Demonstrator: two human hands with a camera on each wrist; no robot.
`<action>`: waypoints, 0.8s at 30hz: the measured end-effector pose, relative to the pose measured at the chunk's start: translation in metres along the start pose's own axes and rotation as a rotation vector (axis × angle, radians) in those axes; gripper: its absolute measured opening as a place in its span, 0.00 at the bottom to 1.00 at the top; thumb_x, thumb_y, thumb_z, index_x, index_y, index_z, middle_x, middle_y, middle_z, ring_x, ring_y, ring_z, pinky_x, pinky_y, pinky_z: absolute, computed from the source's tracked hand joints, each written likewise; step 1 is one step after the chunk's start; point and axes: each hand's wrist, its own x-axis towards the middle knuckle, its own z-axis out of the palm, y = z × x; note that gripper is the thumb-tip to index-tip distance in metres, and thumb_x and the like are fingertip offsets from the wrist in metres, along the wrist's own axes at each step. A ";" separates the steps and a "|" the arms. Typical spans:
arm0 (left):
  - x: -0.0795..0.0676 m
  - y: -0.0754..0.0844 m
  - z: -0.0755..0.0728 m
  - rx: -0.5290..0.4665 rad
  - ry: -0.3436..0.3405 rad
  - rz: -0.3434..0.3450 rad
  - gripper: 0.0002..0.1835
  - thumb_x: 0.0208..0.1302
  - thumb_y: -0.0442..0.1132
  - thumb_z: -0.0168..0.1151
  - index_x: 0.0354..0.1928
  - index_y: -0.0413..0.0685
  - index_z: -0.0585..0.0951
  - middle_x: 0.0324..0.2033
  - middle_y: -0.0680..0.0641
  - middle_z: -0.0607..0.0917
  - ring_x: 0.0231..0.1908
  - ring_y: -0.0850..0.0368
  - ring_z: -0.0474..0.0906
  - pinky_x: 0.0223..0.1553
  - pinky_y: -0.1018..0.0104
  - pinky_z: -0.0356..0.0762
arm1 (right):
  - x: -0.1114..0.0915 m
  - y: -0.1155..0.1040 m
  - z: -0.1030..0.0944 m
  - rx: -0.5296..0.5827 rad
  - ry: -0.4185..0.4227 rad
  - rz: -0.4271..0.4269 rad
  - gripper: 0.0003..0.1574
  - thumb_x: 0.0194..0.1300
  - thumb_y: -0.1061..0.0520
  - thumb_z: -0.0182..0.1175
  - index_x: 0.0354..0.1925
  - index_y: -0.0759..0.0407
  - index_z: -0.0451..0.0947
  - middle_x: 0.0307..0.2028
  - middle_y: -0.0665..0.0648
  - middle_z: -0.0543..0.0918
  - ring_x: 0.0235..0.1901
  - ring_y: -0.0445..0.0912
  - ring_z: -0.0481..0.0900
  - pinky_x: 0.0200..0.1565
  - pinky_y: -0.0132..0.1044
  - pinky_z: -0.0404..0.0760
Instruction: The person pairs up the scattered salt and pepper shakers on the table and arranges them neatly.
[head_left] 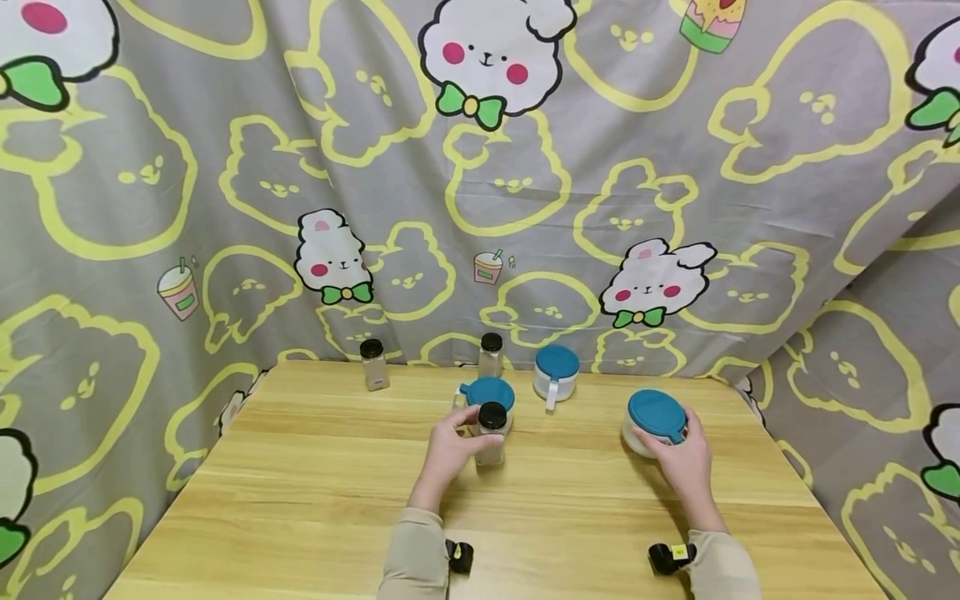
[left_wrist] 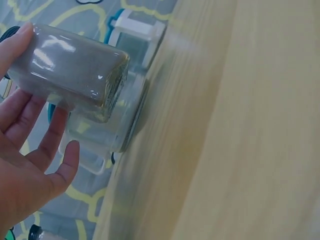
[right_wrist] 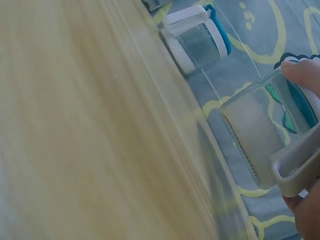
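Observation:
My left hand grips a clear spice jar by its upper part, just under the black lid. Greyish powder fills this jar, and its base shows lifted off the table in the left wrist view. Right behind it stands a seasoning pot with a blue lid and a side handle. With my right hand I hold another blue-lidded seasoning pot, thumb and fingers around its sides near the lid. White contents and a white handle show on this pot, which is held above the table.
A third blue-lidded pot stands toward the table's back edge. To its left is a black-lidded jar, and farther left a similar jar. A patterned curtain hangs directly behind the wooden table.

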 end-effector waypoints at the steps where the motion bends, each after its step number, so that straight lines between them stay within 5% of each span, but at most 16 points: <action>1: 0.000 0.000 0.001 0.002 0.003 0.006 0.33 0.36 0.55 0.73 0.50 0.56 0.78 0.44 0.50 0.80 0.48 0.54 0.73 0.50 0.49 0.68 | 0.000 0.000 0.000 -0.001 -0.001 0.001 0.61 0.41 0.40 0.70 0.67 0.53 0.50 0.61 0.65 0.64 0.60 0.60 0.62 0.55 0.59 0.62; 18: -0.004 0.006 0.015 0.023 -0.066 0.021 0.35 0.39 0.53 0.72 0.54 0.53 0.75 0.49 0.49 0.79 0.50 0.54 0.73 0.48 0.56 0.73 | -0.004 0.003 -0.007 -0.016 0.021 -0.013 0.60 0.41 0.41 0.70 0.66 0.54 0.52 0.61 0.64 0.64 0.59 0.61 0.62 0.55 0.60 0.62; 24: -0.012 0.028 0.018 0.010 -0.102 0.030 0.31 0.43 0.45 0.71 0.54 0.47 0.75 0.49 0.45 0.78 0.49 0.51 0.73 0.47 0.54 0.74 | -0.006 0.004 -0.011 0.000 0.029 0.005 0.60 0.40 0.42 0.71 0.66 0.53 0.52 0.61 0.64 0.65 0.59 0.60 0.63 0.54 0.60 0.63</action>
